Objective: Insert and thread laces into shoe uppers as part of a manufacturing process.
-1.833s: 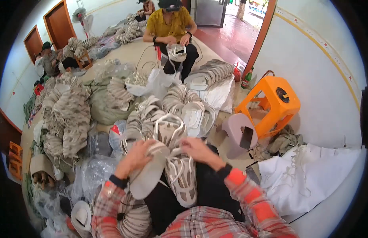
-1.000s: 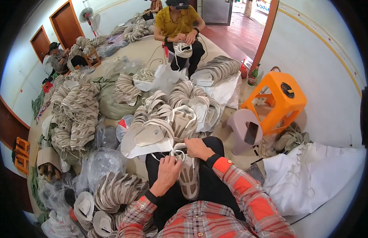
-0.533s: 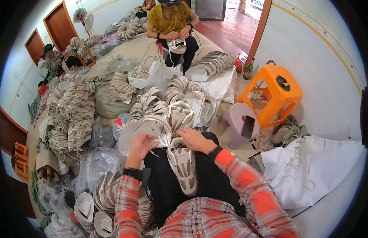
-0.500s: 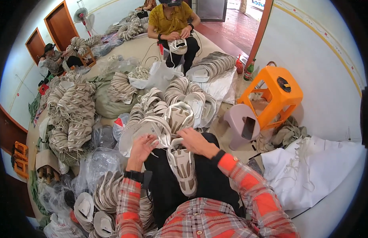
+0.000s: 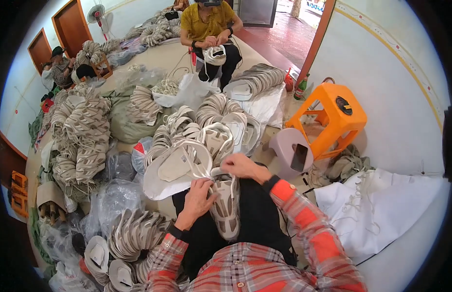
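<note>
A beige-and-white shoe upper [image 5: 225, 207] lies across my black-trousered lap, its toe toward me. My left hand [image 5: 197, 199] is at the left side of its opening, fingers bent and closed against the edge. My right hand [image 5: 243, 168] is at the far right of the opening, thumb and fingers pinched together; what they hold is too small to make out. White laces [image 5: 199, 170] run just beyond the opening. Past them, another upper [image 5: 177, 170] shows its pale lining, and one more upper [image 5: 217, 141] stands beside it.
Stacked uppers [image 5: 89, 126] fill the left side, with clear plastic bags [image 5: 116, 204] nearer me. At right are an orange stool [image 5: 328, 109], a lilac stool [image 5: 279, 148] bearing a phone [image 5: 299, 157], and white cloth [image 5: 377, 204]. A co-worker [image 5: 209, 27] handles an upper ahead.
My left hand has moved right and nearer me, from beside the pale lining onto the upper on my lap; its fingers have closed. My right hand stays at the opening, fingers now pinched.
</note>
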`<state>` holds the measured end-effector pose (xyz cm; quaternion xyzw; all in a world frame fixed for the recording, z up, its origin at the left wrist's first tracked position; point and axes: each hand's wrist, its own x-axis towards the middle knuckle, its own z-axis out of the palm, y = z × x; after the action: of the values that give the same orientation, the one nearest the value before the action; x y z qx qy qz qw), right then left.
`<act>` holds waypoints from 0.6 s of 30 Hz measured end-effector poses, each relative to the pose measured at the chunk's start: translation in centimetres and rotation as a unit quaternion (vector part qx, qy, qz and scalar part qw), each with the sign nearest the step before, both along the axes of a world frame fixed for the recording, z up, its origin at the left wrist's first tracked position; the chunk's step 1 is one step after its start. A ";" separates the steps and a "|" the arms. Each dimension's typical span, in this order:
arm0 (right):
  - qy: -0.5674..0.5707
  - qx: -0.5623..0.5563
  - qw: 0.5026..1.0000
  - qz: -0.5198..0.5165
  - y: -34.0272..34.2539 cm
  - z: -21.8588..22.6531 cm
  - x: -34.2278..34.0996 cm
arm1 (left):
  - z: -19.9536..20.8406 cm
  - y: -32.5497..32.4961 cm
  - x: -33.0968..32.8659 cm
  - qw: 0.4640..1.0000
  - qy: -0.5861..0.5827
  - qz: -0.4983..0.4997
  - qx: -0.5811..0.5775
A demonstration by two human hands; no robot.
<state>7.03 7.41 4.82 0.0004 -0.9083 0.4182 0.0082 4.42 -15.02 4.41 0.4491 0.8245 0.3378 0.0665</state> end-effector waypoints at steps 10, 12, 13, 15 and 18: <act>0.131 0.095 0.984 0.077 -4.1 -0.6 -0.6 | -0.8 -2.0 1.3 0.992 -0.006 0.123 0.034; 0.038 0.188 0.976 0.106 -6.6 -2.0 0.4 | -0.8 -1.6 1.0 0.991 -0.038 0.120 0.040; -0.044 0.234 0.962 0.133 -6.3 -5.1 -0.2 | -0.5 -0.6 0.9 0.990 -0.069 0.111 0.049; -0.033 0.128 0.982 0.136 -6.1 -4.5 -0.4 | -1.0 -1.1 0.3 0.990 -0.065 0.121 0.033; -0.032 -0.030 0.994 0.103 -4.9 -2.3 0.6 | -1.5 -1.9 0.0 0.982 -0.110 0.152 0.021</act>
<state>7.58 2.48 2.55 0.0805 -0.8903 0.4435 -0.0646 4.44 -16.91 2.95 0.2803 0.8632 0.4089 0.0953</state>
